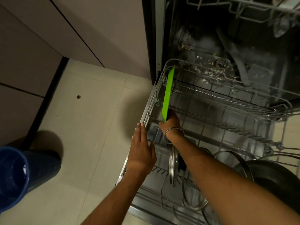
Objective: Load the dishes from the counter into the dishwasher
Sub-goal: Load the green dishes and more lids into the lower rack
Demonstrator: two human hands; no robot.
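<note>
A flat bright green plate or board (168, 93) stands on edge along the left side of the pulled-out lower dishwasher rack (227, 103). My right hand (171, 123), with a metal bangle at the wrist, grips its near lower end inside the rack. My left hand (141, 150) is flat with fingers together, resting against the rack's left rim and holding nothing. Steel plates and lids (172, 164) stand in the near part of the rack, beside a dark pan (276, 177).
The dishwasher tub (219, 51) is open, with food scraps on its floor; the upper rack (243, 8) juts out at top right. A blue bucket (19, 174) stands on the tiled floor at the left. Cabinet fronts (48, 38) line the upper left.
</note>
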